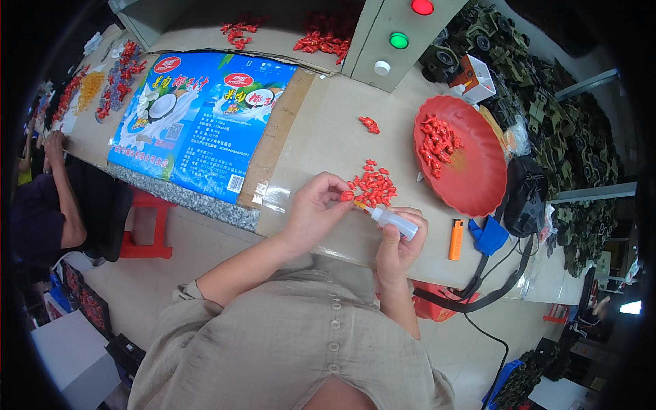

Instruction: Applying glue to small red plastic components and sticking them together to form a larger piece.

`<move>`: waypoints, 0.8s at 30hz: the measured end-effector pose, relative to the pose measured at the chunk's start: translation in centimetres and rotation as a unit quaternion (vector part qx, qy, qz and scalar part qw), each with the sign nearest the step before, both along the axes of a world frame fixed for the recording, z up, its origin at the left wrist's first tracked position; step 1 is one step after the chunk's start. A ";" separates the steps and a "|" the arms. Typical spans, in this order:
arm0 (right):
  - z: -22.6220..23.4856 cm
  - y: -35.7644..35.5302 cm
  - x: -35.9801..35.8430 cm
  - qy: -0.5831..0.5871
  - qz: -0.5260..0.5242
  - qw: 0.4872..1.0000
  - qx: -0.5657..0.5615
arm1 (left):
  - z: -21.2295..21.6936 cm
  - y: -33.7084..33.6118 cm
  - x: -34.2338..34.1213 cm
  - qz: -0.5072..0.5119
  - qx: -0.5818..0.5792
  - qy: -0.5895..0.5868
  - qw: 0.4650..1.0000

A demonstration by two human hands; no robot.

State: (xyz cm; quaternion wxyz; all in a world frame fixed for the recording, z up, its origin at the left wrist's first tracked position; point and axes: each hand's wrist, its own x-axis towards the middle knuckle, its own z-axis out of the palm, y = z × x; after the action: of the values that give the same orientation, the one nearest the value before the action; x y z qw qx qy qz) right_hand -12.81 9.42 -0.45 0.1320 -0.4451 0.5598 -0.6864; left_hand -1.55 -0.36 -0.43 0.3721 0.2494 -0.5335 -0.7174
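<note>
- Cardboard-covered workbench [321,137] fills frame centre
- left hand [316,207] fingers pinched on small red plastic piece [347,196]
- right hand [400,236] fingers clamped round white squeeze bottle [392,219]

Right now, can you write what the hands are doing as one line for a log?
left hand: pinches small red piece | right hand: holds small squeeze bottle, tip at piece | nearby: red pieces pile, red tray, orange lighter

One red tray [478,184], one glue bottle [395,220], one orange lighter [456,239], three round lamps [398,40], two hands [314,208].
</note>
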 end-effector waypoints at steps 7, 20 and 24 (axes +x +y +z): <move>-0.2 -0.3 -0.1 0.034 -0.019 0.999 -0.023 | 0.3 -0.1 0.0 -0.019 0.014 -0.008 1.000; 0.0 -0.4 0.1 0.037 -0.018 0.999 -0.021 | 0.2 0.0 0.0 -0.022 0.001 -0.015 1.000; 0.0 -0.3 -0.1 0.041 -0.027 0.999 -0.019 | 0.3 0.0 -0.2 -0.021 -0.001 -0.013 1.000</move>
State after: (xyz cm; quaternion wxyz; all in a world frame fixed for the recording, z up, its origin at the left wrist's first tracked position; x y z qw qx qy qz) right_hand -12.90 9.08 -0.43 0.0822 -0.4600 0.5631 -0.6816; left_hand -1.70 -0.35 -0.16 0.3497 0.2469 -0.5443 -0.7214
